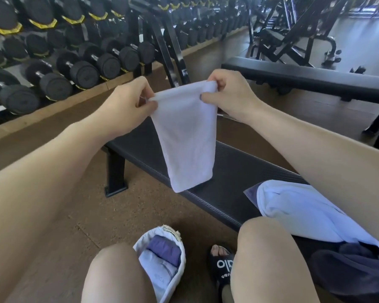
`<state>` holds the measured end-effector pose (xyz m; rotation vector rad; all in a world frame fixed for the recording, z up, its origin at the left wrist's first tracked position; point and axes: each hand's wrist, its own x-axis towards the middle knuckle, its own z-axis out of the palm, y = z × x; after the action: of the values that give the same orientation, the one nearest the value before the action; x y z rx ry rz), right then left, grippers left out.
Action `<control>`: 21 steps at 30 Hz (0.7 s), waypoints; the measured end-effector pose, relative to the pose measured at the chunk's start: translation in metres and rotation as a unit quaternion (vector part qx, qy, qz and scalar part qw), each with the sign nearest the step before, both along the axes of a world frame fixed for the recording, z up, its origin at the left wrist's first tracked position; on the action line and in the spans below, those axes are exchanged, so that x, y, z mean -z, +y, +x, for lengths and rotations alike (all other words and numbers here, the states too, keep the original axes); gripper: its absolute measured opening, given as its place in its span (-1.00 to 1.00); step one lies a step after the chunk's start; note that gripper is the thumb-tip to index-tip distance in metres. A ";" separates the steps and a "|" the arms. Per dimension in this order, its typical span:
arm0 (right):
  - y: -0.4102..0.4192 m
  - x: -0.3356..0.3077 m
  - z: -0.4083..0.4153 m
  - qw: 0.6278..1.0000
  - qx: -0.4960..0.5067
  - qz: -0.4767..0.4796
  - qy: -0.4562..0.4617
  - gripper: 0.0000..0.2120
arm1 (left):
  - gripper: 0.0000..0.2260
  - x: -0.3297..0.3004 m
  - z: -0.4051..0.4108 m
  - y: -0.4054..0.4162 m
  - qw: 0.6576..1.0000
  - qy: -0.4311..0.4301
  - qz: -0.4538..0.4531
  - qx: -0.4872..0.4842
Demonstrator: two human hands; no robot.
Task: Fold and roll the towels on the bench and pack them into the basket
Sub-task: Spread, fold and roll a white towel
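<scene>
- Fingers and thumb of the left hand pinch one top corner of a white towel, while the right hand pinches the other top corner, its fingers curled over the rolled upper edge.
- Held up in the air between the two hands, the white towel hangs as a long, narrow folded strip, soft and finely textured, tapering slightly toward its lower end.
- Its bottom edge hangs just at the near edge of a black padded bench; whether it touches the bench cannot be told.
- That bench has a ribbed, matte top and square black metal legs, and it stands on a brown speckled floor.
- On the bench to the right lies a loose, rumpled pile of pale towels, partly under the right forearm.
- Beside that pile, at the lower right, sits a dark navy cloth, crumpled.
- Below, between the person's bare knees, a basket with a white fabric lining and a woven straw rim stands on the floor.
- Inside it lie a folded purple towel and a pale folded towel, side by side and touching.
- Black hexagonal dumbbells with steel handles fill a rack behind the bench.
</scene>
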<state>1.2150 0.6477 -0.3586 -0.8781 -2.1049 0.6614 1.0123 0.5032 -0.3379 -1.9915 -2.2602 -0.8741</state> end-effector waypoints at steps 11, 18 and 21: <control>0.011 0.006 0.008 0.954 -0.015 -0.233 0.187 -0.55 | -0.80 -0.026 0.004 -0.002 0.993 -0.022 0.026 0.111; 0.003 0.020 0.015 0.885 -0.086 -0.352 0.292 -0.64 | -0.66 -0.034 0.017 0.004 0.991 -0.056 0.025 0.116; -0.004 0.035 0.024 0.837 -0.185 -0.451 0.249 -0.83 | -0.67 -0.038 0.023 0.005 0.988 -0.065 0.041 0.134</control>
<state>1.2394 0.6440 -0.3939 -0.6299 -1.4263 1.9541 1.0356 0.5083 -0.2999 -2.2975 -2.0063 -1.1297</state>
